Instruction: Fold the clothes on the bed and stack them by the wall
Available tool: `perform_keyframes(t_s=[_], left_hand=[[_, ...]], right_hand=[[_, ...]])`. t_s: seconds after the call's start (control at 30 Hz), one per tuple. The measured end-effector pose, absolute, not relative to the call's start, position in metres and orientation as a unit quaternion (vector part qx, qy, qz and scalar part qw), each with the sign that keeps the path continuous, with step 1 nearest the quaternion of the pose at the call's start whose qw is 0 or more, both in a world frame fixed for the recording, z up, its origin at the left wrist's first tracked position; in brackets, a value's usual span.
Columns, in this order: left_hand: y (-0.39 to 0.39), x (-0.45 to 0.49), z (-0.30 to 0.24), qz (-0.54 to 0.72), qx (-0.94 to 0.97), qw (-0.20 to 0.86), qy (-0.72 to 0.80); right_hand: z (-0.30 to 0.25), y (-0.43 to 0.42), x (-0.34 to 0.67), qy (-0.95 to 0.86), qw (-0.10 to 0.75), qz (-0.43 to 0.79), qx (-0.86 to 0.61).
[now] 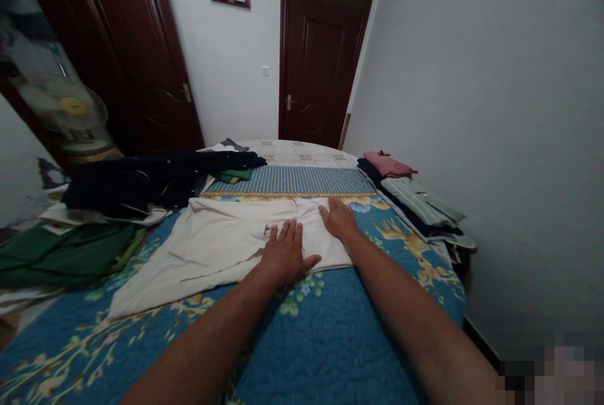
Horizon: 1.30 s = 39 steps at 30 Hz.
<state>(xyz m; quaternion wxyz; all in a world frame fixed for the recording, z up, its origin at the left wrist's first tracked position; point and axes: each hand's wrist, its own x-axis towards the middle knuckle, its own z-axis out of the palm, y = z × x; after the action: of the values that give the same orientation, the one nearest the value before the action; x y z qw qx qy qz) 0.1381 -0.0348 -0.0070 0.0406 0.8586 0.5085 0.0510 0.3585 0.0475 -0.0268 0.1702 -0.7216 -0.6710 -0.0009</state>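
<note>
A cream pair of trousers (217, 248) lies spread across the blue floral bedspread (330, 342). My left hand (285, 253) rests flat on the cloth near its waist end, fingers stretched out. Just to the right, my right hand (338, 217) presses flat on the trousers' upper right corner, fingers also extended. Neither hand holds anything.
A dark navy garment (141, 182) and green clothes (61, 254) are heaped at the left. Folded clothes, striped green (415, 200) and pink (387, 165), are stacked along the right wall. Two dark wooden doors (321, 65) and a fan (70, 109) stand beyond the bed.
</note>
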Motion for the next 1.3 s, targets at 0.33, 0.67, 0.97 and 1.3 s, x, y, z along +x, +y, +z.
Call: perform_keyframes(t_s=[0.33, 0.67, 0.97, 1.3], left_hand=[[-0.033, 0.142, -0.007, 0.044, 0.857, 0.026, 0.513], [-0.066, 0.139, -0.009, 0.099, 0.930, -0.070, 0.347], [-0.061, 0.080, 0.036, 0.143, 0.897, -0.048, 0.415], [-0.012, 0.002, 0.025, 0.254, 0.707, 0.031, 0.659]], right_hand=[[-0.021, -0.039, 0.367, -0.685, 0.074, 0.057, -0.722], [-0.026, -0.097, 0.372, -0.699, 0.077, 0.041, -0.710], [-0.034, -0.090, 0.390, -0.696, 0.196, -0.002, -0.690], [-0.007, -0.007, 0.412, -0.567, 0.297, 0.190, -0.745]])
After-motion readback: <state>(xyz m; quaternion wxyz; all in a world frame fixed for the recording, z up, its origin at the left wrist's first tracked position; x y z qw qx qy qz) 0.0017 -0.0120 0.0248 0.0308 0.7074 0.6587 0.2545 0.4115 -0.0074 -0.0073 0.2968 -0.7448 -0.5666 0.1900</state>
